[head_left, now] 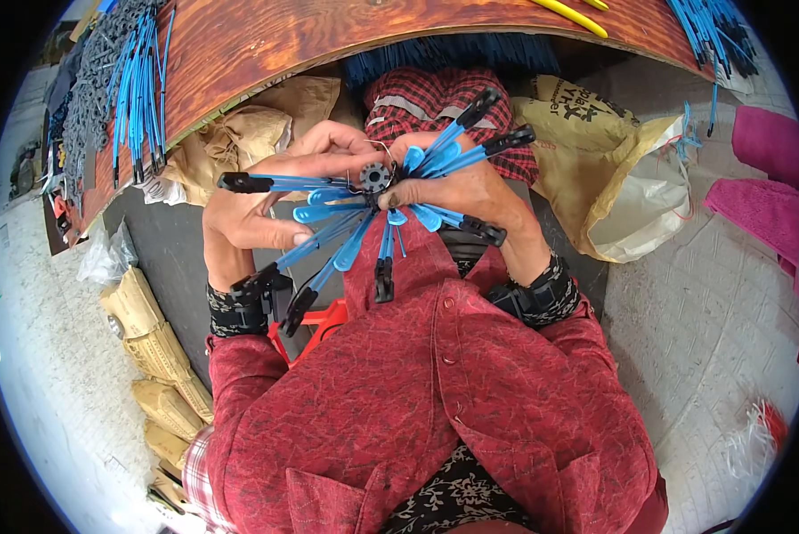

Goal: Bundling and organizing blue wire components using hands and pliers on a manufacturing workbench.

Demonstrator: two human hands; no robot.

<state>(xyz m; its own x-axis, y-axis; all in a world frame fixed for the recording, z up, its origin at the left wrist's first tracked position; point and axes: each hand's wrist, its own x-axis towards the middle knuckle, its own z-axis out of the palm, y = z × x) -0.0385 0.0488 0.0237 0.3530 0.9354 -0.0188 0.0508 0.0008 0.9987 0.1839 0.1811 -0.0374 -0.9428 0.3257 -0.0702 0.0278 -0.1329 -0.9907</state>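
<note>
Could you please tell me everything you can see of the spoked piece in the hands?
The spoked piece has blue arms, plastic by their look, radiating from a dark, round, holed hub; black ends cap several. It is held before the red jacket, hub facing the camera. The left hand reaches around its left side; the right hand grips it, thumb beside the hub.

We list one radial assembly (344,216), held between the left hand (261,200) and the right hand (457,189), its round, dark, notched hub (375,177) facing up. We count among its parts slim blue arms (292,184) splayed unevenly outward, black clip-like tips (384,281), rounded translucent blue tabs (350,252) and a thin bent wire (385,145) by the hub; the arms' inner joints we find partly hidden by fingers.
</note>
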